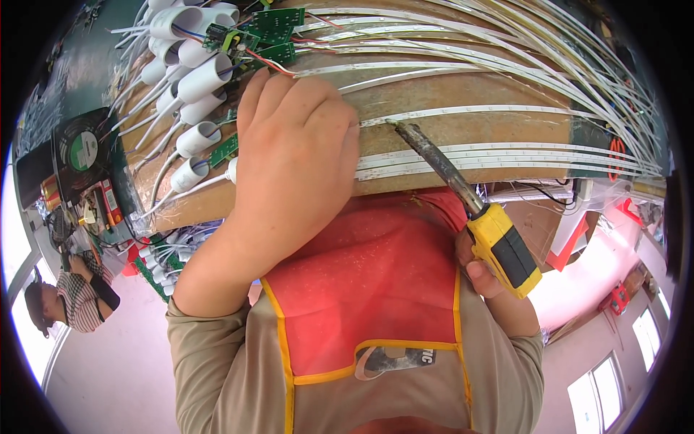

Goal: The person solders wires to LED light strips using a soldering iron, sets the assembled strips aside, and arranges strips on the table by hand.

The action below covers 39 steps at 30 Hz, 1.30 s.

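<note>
My right hand (483, 273) grips a soldering iron (499, 246) with a yellow and black handle. Its dark barrel slants up to the left, and the tip meets the end part of a white LED strip (463, 113) in view; I cannot tell whether they touch. Over the near left part of the bench, my left hand (296, 145) is closed with curled fingers. What those fingertips hold is hidden behind the hand. Beside it lies a small green circuit board (224, 150) by a white tube (189, 173). Green boards with red and white wires (267, 61) sit just beyond its knuckles.
Several white tubes (206, 78) with grey leads crowd the bench's left side. More LED strips (506, 155) run rightward across the brown board (426, 94) and bunch at the far right. A black fan (83, 150) stands at left; beyond it is another person (76, 293).
</note>
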Motion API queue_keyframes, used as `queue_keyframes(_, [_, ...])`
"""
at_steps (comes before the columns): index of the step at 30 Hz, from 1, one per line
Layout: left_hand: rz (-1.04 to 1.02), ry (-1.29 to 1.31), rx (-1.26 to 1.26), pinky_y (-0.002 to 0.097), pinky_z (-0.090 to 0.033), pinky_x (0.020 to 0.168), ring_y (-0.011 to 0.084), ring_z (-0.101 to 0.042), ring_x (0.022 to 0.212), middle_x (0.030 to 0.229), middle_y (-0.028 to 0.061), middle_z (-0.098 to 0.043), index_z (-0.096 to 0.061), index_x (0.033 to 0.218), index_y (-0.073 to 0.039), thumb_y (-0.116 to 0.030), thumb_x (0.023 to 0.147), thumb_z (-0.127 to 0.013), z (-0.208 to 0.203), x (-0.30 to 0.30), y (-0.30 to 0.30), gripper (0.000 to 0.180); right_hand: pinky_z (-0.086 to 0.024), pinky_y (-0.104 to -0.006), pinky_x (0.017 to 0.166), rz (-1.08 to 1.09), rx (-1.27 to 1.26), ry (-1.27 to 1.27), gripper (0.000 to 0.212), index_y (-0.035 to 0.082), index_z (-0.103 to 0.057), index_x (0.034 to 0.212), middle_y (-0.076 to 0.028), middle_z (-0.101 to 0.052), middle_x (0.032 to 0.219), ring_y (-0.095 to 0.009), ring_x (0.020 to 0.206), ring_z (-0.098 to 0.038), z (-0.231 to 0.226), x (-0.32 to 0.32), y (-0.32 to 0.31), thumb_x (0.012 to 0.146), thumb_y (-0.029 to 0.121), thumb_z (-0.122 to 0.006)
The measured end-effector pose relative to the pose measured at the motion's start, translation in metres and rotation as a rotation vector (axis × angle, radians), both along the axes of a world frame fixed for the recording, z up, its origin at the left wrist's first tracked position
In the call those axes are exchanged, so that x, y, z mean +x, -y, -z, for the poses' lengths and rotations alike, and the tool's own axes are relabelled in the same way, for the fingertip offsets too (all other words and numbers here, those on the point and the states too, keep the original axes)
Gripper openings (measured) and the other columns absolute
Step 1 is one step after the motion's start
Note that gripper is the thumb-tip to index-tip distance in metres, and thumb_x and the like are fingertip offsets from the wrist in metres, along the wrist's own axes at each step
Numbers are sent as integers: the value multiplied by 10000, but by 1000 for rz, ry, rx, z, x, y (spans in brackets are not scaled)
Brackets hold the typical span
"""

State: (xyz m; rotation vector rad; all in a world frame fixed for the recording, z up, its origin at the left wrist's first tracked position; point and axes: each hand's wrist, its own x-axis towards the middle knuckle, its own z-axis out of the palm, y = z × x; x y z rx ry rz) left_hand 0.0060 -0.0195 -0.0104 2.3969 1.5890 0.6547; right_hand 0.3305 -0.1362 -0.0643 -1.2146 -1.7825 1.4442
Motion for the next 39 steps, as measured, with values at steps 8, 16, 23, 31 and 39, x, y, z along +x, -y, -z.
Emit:
queue_keyframes(8, [24, -34, -11, 524, -461, 1045, 335, -602, 975, 952, 78, -632, -688, 831, -73, -72, 792, -714, -1, 2, -2, 47, -449, -404, 543, -1, -42, -73, 264, 108, -607, 784, -61, -600, 712, -296, 608, -595, -3, -3, 0, 921, 295, -733])
queue_keyframes(16, [10, -31, 2, 444, -483, 882, 324, -597, 921, 952, 49, -675, -698, 834, -77, -50, 802, -742, -3, 2, -3, 60, -436, -405, 537, 36, 2, -128, 265, 116, -587, 751, -62, -589, 701, -305, 592, -577, 2, -12, -1, 912, 274, -727])
queue_keyframes(23, [15, -51, 6, 444, -484, 868, 321, -595, 912, 947, 47, -669, -697, 834, -81, -48, 796, -739, -3, 2, -4, 66, -444, -422, 550, 30, -16, -99, 318, 122, -584, 737, -68, -580, 700, -319, 617, -587, -1, -16, -4, 934, 324, -732])
queue_keyframes(31, [13, -38, 6, 443, -484, 867, 320, -594, 909, 942, 47, -666, -698, 835, -82, -53, 797, -739, -3, 2, -4, 62, -454, -403, 575, 46, -58, -182, 260, 88, -606, 820, -65, -581, 718, -289, 626, -582, 1, -13, -2, 934, 278, -743])
queue_keyframes(39, [21, -65, -1, 443, -486, 870, 324, -594, 909, 942, 50, -669, -699, 836, -80, -58, 801, -739, -3, -1, -5, 57, -456, -310, 608, 173, -122, -406, 381, -19, -618, 1128, -50, -607, 813, -166, 676, -583, -3, -12, -6, 949, 283, -765])
